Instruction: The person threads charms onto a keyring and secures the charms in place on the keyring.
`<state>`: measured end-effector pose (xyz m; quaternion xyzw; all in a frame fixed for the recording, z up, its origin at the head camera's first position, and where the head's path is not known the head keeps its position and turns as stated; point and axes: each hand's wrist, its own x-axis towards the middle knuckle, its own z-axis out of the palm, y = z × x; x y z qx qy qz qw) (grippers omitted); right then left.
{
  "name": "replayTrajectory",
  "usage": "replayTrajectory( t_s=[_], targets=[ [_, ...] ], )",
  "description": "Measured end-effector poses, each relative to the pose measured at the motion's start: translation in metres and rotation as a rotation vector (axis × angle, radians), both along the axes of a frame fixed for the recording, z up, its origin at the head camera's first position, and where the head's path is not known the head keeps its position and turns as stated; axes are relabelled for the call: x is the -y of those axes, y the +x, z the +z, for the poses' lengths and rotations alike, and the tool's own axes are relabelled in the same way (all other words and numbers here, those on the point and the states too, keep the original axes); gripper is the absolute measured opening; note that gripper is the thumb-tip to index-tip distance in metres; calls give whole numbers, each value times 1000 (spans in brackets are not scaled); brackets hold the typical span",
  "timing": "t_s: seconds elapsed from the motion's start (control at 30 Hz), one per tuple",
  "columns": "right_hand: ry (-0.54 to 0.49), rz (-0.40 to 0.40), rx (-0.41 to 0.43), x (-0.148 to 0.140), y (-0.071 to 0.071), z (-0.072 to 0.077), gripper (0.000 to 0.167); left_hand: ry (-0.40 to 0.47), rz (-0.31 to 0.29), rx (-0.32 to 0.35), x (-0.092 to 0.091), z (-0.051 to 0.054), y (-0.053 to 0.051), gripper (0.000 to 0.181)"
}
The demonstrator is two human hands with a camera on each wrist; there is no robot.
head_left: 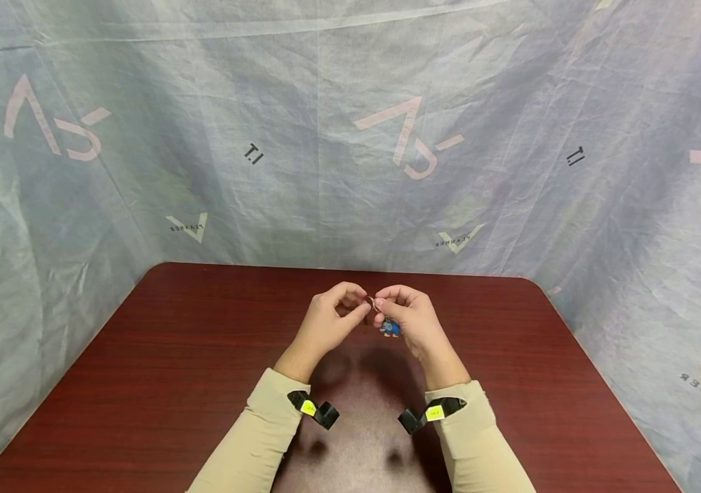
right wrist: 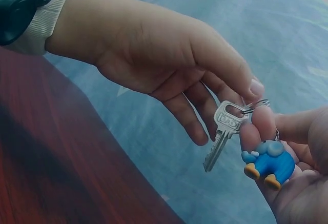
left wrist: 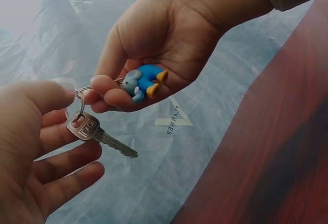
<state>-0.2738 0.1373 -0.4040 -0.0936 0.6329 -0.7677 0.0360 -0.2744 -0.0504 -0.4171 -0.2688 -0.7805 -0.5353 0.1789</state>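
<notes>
Both hands meet above the far middle of the table, at a metal key ring (left wrist: 81, 101). My left hand (head_left: 330, 316) pinches the ring between thumb and forefinger, its other fingers spread. A silver key (right wrist: 224, 127) hangs from the ring beside the left fingers. My right hand (head_left: 413, 319) pinches the ring's other side. From a short chain at the right fingers hangs a small elephant figure (right wrist: 272, 162) with a grey head, blue body and yellow feet; it lies against the right hand's fingers. The right fingertips partly cover the ring.
The dark red wooden table (head_left: 172, 370) lies beneath the hands. A printed grey cloth (head_left: 320, 137) hangs behind it and at both sides. Each sleeve carries a black wrist camera, one on the left (head_left: 326, 415) and one on the right (head_left: 412, 420).
</notes>
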Motion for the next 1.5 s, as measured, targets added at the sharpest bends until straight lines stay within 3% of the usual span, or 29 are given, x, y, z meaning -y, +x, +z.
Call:
replayTrajectory(
  t_s=[0.17, 0.47, 0.93, 1.07, 1.33, 1.5],
  targets=[
    [29, -11, -10, 0, 1, 1, 6, 4, 4, -25, 1, 1, 0, 16],
    [64, -4, -22, 1, -1, -2, 10, -42, 83, -121, 1, 0, 0, 5],
    [66, -2, -34, 4, 1, -2, 11, -48, 162, -141, 0, -3, 0, 6],
    [62, 2, -29, 5, 0, -3, 15, -49, 178, -119, -1, -3, 0, 5],
    [72, 8, -28, 6, 0, -4, 19, -43, 163, 6, -1, -3, 1, 4],
    [72, 9, -26, 5, -1, -4, 11, -104, 184, -22, 0, -2, 1, 4]
  ],
)
